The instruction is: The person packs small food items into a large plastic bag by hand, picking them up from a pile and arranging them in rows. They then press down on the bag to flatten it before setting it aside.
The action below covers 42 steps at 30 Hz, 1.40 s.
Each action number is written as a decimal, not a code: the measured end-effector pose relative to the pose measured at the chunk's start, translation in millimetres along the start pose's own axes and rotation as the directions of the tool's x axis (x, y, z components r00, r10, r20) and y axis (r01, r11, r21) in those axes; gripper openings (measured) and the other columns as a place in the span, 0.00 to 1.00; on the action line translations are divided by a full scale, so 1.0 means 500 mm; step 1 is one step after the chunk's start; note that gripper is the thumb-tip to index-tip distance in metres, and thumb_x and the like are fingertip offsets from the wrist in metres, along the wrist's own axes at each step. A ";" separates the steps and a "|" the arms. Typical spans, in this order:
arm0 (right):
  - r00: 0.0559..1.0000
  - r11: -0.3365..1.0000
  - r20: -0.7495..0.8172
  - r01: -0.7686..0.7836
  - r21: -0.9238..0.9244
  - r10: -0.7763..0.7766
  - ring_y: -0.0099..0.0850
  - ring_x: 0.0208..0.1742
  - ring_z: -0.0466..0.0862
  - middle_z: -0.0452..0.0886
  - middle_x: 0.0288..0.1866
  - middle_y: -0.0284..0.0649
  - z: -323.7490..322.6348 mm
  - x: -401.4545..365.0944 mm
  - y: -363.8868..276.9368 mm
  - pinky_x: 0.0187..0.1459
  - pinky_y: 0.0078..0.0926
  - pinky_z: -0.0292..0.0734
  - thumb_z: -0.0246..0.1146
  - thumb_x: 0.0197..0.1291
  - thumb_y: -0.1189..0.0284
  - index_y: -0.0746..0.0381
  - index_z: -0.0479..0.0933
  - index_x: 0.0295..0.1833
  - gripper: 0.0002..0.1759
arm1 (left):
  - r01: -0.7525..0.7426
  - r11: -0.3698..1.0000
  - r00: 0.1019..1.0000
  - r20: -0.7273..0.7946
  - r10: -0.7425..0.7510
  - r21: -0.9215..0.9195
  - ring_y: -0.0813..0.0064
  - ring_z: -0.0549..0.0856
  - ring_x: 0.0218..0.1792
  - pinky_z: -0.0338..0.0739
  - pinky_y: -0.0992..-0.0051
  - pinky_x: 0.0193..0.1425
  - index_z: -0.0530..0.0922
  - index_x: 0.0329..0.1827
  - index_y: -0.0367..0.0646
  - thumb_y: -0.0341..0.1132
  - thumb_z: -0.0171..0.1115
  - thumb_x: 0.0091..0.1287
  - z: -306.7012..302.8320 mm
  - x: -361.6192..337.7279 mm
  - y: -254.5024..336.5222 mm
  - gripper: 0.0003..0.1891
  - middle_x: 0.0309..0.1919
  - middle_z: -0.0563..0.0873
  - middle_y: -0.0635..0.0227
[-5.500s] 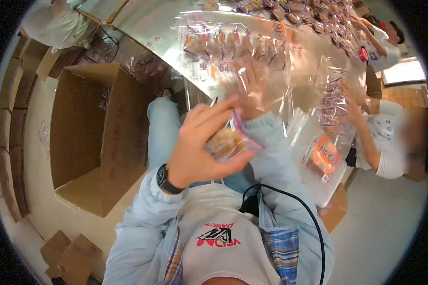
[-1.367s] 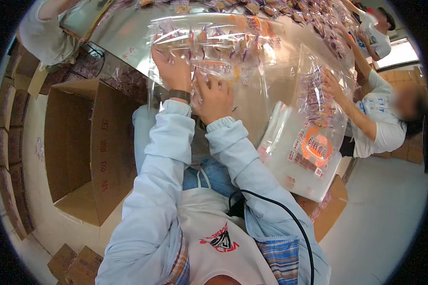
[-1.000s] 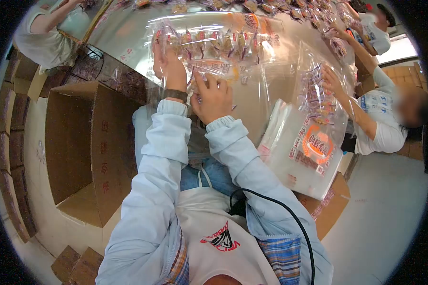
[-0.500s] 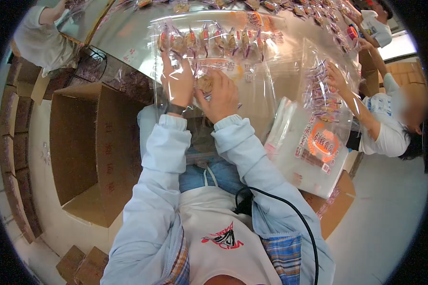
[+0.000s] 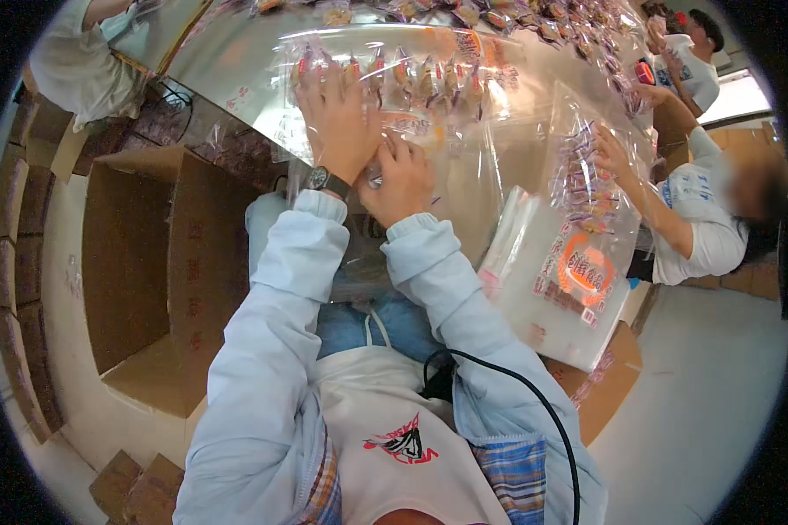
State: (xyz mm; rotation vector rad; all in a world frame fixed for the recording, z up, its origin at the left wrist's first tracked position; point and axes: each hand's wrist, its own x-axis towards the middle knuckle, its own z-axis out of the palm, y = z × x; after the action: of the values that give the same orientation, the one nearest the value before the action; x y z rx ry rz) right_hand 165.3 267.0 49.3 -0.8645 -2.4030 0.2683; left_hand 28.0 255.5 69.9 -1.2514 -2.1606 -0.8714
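Note:
A large clear plastic bag (image 5: 473,166) lies on the metal table before me, with a row of small wrapped snacks (image 5: 429,79) near its far end. My left hand (image 5: 340,122) is spread over the left end of that row, fingers apart and pointing away, palm down. Just right of its wrist, my right hand (image 5: 398,182) has its fingers curled around something by the near part of the bag; a bit of shiny wrapper shows there, but I cannot make out what it is.
Loose wrapped snacks (image 5: 534,22) cover the table's far side. Flat printed bags (image 5: 569,280) are stacked at right. A co-worker's hand (image 5: 617,157) touches a filled bag. An open carton (image 5: 219,271) stands at left. More people are at the far left and upper right.
My left hand has moved up and right and spread over the snacks at the row's left end. My right hand has shifted slightly down and left, its fingers more curled.

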 end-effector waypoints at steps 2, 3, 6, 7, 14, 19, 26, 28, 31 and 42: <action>0.999 1.000 -0.029 -0.013 0.021 0.013 0.43 0.62 0.80 0.83 0.62 0.37 -0.006 0.002 -0.007 0.61 0.44 0.75 0.73 0.54 0.64 0.55 0.81 0.63 0.28 | -0.020 0.998 1.000 0.011 0.020 0.056 0.39 0.67 0.75 0.53 0.38 0.81 0.82 0.68 0.48 0.44 0.66 0.66 0.009 0.020 -0.024 0.26 0.73 0.74 0.45; 0.999 0.999 -0.036 -0.012 0.051 0.014 0.43 0.61 0.80 0.83 0.61 0.38 -0.004 0.003 -0.004 0.60 0.44 0.75 0.73 0.55 0.65 0.55 0.80 0.64 0.29 | -0.018 0.993 1.000 0.015 0.016 0.114 0.40 0.68 0.75 0.53 0.39 0.81 0.82 0.68 0.50 0.46 0.66 0.66 0.014 0.027 -0.028 0.27 0.71 0.76 0.46; 0.999 0.993 -0.029 -0.028 0.117 0.032 0.44 0.60 0.80 0.84 0.58 0.40 0.007 0.004 0.006 0.58 0.44 0.76 0.73 0.56 0.64 0.57 0.78 0.66 0.30 | -0.012 0.976 0.999 0.042 0.003 0.219 0.43 0.71 0.74 0.55 0.43 0.82 0.82 0.68 0.56 0.52 0.66 0.67 0.028 0.040 -0.043 0.27 0.66 0.81 0.51; 0.999 0.992 -0.012 -0.043 0.120 0.045 0.44 0.60 0.80 0.84 0.57 0.42 0.008 0.004 0.009 0.58 0.44 0.76 0.72 0.57 0.63 0.57 0.78 0.67 0.31 | -0.011 0.978 0.998 0.058 -0.001 0.208 0.44 0.72 0.73 0.56 0.44 0.82 0.83 0.68 0.58 0.55 0.66 0.67 0.031 0.042 -0.052 0.27 0.64 0.82 0.53; 0.966 0.934 0.051 -0.259 0.245 0.254 0.49 0.59 0.80 0.84 0.54 0.47 -0.005 0.018 0.013 0.59 0.47 0.75 0.70 0.62 0.60 0.60 0.77 0.65 0.27 | -0.036 0.983 0.987 0.163 0.007 0.179 0.51 0.78 0.68 0.63 0.49 0.79 0.82 0.68 0.63 0.60 0.67 0.65 0.017 0.039 -0.079 0.29 0.61 0.86 0.61; 0.958 0.954 -0.099 -0.252 0.166 0.270 0.54 0.66 0.75 0.77 0.66 0.52 0.007 0.025 0.039 0.66 0.51 0.71 0.71 0.61 0.58 0.60 0.73 0.71 0.35 | -0.081 0.973 0.992 0.116 0.057 0.217 0.55 0.77 0.66 0.60 0.51 0.80 0.85 0.63 0.58 0.56 0.68 0.64 0.044 0.030 -0.088 0.26 0.57 0.85 0.61; 1.000 0.998 -0.026 0.001 0.069 0.000 0.59 0.72 0.64 0.65 0.73 0.56 -0.035 -0.013 0.028 0.73 0.59 0.58 0.72 0.46 0.62 0.59 0.69 0.73 0.45 | -0.024 0.977 0.988 0.157 -0.009 0.211 0.49 0.76 0.68 0.60 0.49 0.79 0.81 0.68 0.58 0.57 0.69 0.63 0.010 0.032 -0.063 0.31 0.61 0.84 0.59; 0.999 0.994 0.029 0.030 0.101 -0.033 0.58 0.70 0.67 0.66 0.71 0.56 -0.039 -0.026 0.047 0.72 0.58 0.60 0.71 0.47 0.65 0.59 0.71 0.69 0.39 | -0.015 0.976 0.986 0.167 -0.022 0.218 0.47 0.75 0.70 0.61 0.47 0.79 0.80 0.70 0.60 0.60 0.70 0.62 0.016 0.027 -0.065 0.33 0.62 0.83 0.58; 0.999 0.942 0.003 -0.052 0.332 0.054 0.57 0.69 0.70 0.69 0.68 0.57 -0.035 -0.030 0.064 0.68 0.54 0.68 0.71 0.48 0.70 0.64 0.72 0.63 0.34 | 0.012 0.988 0.985 0.167 -0.039 0.156 0.47 0.76 0.69 0.61 0.46 0.77 0.81 0.68 0.59 0.58 0.72 0.61 0.028 0.026 -0.067 0.32 0.60 0.84 0.58; 0.995 0.993 -0.085 -0.038 0.115 0.047 0.59 0.72 0.70 0.71 0.68 0.58 -0.048 -0.052 0.060 0.70 0.53 0.68 0.68 0.54 0.75 0.64 0.70 0.70 0.35 | 0.022 0.989 0.991 0.127 -0.041 0.147 0.51 0.77 0.65 0.64 0.51 0.76 0.81 0.66 0.60 0.52 0.72 0.60 0.019 0.028 -0.053 0.29 0.59 0.82 0.60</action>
State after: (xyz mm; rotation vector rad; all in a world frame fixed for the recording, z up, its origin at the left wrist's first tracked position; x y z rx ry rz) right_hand 210.9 273.6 46.7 -0.8587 -2.2674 0.3716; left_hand -2.8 260.6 65.6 -1.2341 -2.3066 -0.6469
